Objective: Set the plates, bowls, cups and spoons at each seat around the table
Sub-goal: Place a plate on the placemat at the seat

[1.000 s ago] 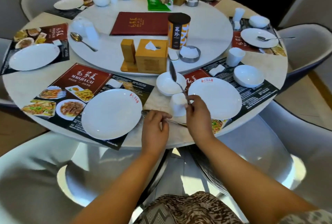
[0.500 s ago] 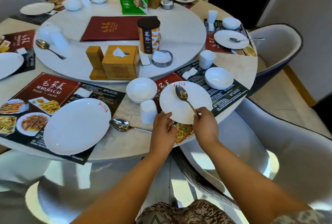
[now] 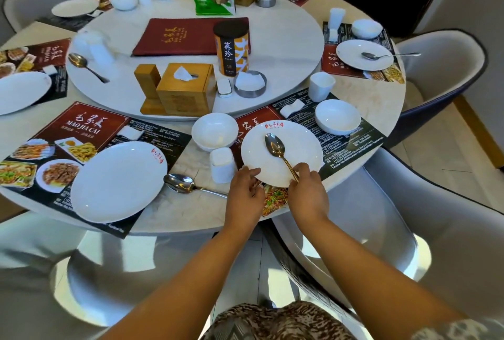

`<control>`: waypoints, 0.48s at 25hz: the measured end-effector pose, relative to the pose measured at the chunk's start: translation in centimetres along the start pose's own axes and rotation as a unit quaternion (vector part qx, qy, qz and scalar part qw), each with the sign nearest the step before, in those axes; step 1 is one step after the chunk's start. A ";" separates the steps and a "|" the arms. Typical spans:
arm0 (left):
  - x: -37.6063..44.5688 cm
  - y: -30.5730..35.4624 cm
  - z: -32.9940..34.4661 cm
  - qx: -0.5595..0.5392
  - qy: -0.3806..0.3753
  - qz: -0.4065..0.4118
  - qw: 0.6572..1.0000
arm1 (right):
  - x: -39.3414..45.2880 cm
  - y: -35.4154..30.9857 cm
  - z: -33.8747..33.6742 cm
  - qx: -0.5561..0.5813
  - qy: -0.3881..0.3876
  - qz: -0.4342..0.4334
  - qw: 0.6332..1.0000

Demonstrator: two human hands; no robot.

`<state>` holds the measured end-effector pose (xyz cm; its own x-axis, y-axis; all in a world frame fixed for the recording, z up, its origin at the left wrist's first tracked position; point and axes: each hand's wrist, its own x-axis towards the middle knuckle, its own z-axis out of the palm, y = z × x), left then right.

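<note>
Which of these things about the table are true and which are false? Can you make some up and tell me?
1. The right hand holds a shiny metal spoon over the small round white plate. True.
2. The big round white plate nearby has a spoon on it. False: it is bare; a second metal spoon lies on the table beside it.
3. The wooden tissue box sits on the white turntable. True.
4. The left hand holds a cup. False: it touches the small plate's rim.
</note>
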<state>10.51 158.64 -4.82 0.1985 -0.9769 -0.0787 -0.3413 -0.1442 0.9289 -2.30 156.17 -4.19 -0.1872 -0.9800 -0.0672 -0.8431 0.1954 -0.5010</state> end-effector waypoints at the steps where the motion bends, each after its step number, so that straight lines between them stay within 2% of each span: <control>1: -0.1 -0.1 0.0 0.000 0.005 0.004 1.000 | -0.1 0.0 0.1 -0.024 -0.009 -0.004 1.000; 6: -0.4 -0.4 -0.7 0.008 0.035 0.020 0.999 | -0.6 -0.4 0.4 -0.028 -0.020 -0.001 0.999; 12: -0.8 -1.0 -2.7 0.011 0.032 0.018 0.999 | -1.7 -1.5 0.4 -0.051 -0.037 0.033 0.997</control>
<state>13.13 159.99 -4.71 0.2440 -0.9696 -0.0209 -0.3691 -0.1128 0.9225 -0.51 157.53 -3.68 -0.2098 -0.9642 -0.1619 -0.8780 0.2586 -0.4027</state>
